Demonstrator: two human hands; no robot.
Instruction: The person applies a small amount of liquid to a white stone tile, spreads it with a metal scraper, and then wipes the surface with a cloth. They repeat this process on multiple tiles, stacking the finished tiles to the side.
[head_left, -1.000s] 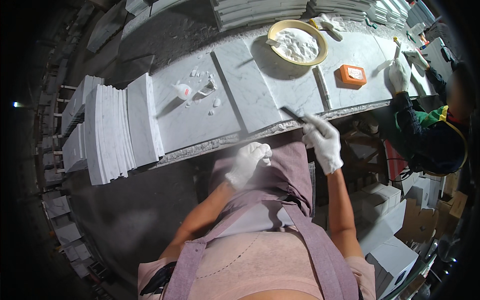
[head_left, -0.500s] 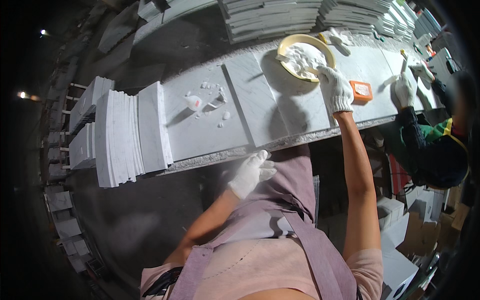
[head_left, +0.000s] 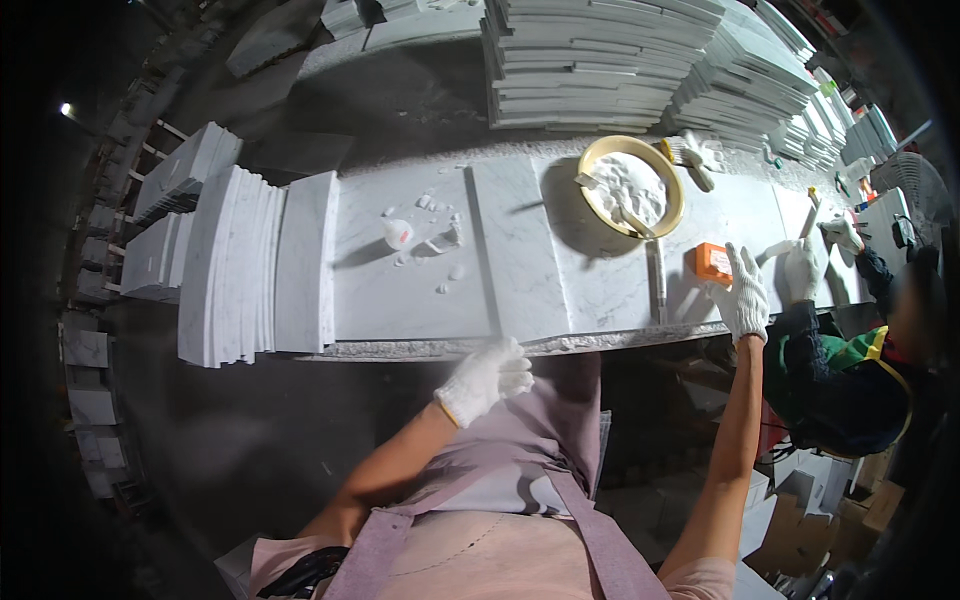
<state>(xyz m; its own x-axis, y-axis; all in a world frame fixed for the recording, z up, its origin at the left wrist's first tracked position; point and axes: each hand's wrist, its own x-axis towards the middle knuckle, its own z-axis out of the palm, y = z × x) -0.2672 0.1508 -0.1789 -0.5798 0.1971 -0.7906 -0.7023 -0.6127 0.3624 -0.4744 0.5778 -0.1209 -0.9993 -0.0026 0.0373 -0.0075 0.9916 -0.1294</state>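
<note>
My right hand [head_left: 741, 295], in a white knitted glove, reaches over the worktable with its fingers stretched out. Its thumb side is close beside a small orange block [head_left: 708, 262]; whether they touch I cannot tell. To the left stands a yellow basin [head_left: 677, 195] of white powder [head_left: 628, 185], a tool's handle [head_left: 636, 223] leaning at its near rim. A narrow flat bar [head_left: 657, 285] lies between basin and block. My left hand [head_left: 480, 385], also gloved, hovers at the table's front edge, fingers loosely bent and holding nothing.
White marble slabs [head_left: 520, 250] cover the table. Upright slabs [head_left: 230, 265] stand at its left end, near a white cup-like container [head_left: 397, 235] among white lumps. Tall slab stacks [head_left: 600, 65] rise behind. At right, a co-worker's gloved hand [head_left: 803, 268] works close to mine.
My right hand has left the basin's near rim and moved right and nearer, to the orange block. The tool handle there is now uncovered. The whole view has shifted.
</note>
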